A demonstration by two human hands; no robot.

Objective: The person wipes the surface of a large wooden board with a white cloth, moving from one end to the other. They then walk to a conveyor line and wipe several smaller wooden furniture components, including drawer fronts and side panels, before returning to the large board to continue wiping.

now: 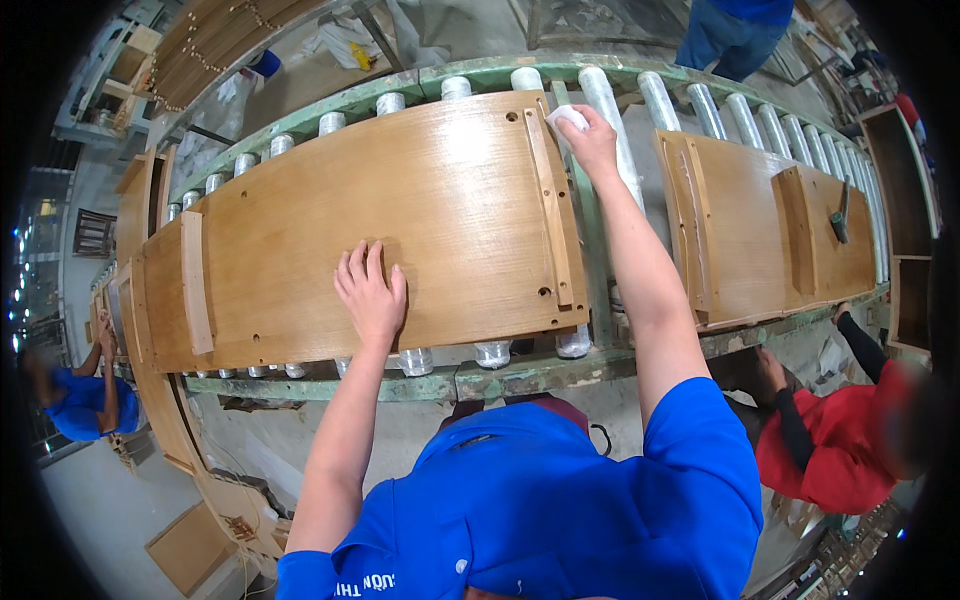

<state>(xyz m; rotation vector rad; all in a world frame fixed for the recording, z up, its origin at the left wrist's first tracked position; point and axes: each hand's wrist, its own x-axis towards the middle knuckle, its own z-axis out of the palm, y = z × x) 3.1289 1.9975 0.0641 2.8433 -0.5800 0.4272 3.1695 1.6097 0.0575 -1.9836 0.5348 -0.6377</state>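
A long varnished wooden panel [300,240] lies across the rollers in front of me, with a thin wooden strip [550,215] along its right end and another strip [196,280] near its left end. Several dark holes dot its edges. My left hand [372,295] rests flat on the panel near its middle, fingers spread, holding nothing. At the far right corner of the panel, my right hand [592,145] grips a white cloth [567,119] against the edge, beside the end of the strip.
The roller conveyor [607,120] has a green frame. On its right lies a second wooden panel [745,220], with a dark-handled hammer [841,215] on it. A person in red [830,440] is at the right, another in blue [85,395] at the left. Someone in blue [735,35] stands beyond the conveyor.
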